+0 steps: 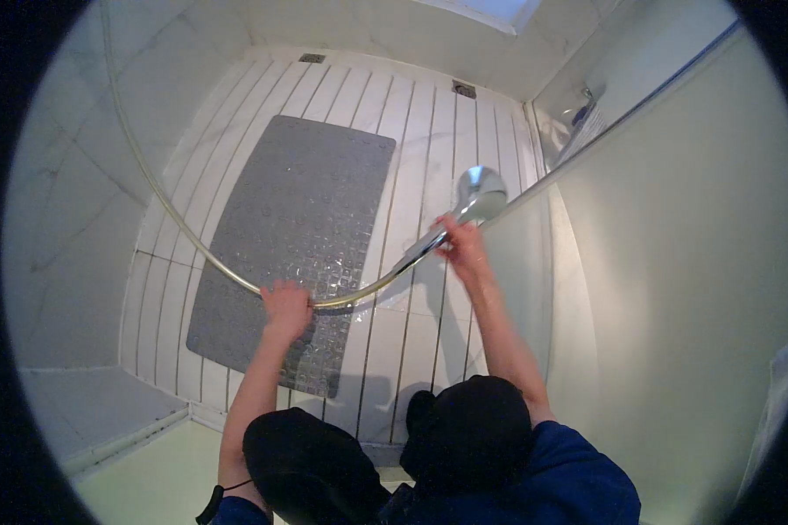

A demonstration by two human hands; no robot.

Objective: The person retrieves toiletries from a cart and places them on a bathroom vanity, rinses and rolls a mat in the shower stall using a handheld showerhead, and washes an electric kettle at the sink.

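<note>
I see the right hand [462, 245] gripping the handheld shower head [480, 196], near the glass panel [674, 236]. The left hand [286, 308] holds its hose [177, 219] above the wet grey bath mat [302, 206].

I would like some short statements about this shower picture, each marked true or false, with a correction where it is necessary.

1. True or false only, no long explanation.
1. The right hand holds the shower head. True.
2. The grey mat is round. False: it is rectangular with rounded corners.
3. The hose passes over the grey mat. True.
4. The left hand is well away from the hose. False: it grips the hose.
5. Two small metal grates lie at the far edge of the floor. True.
</note>
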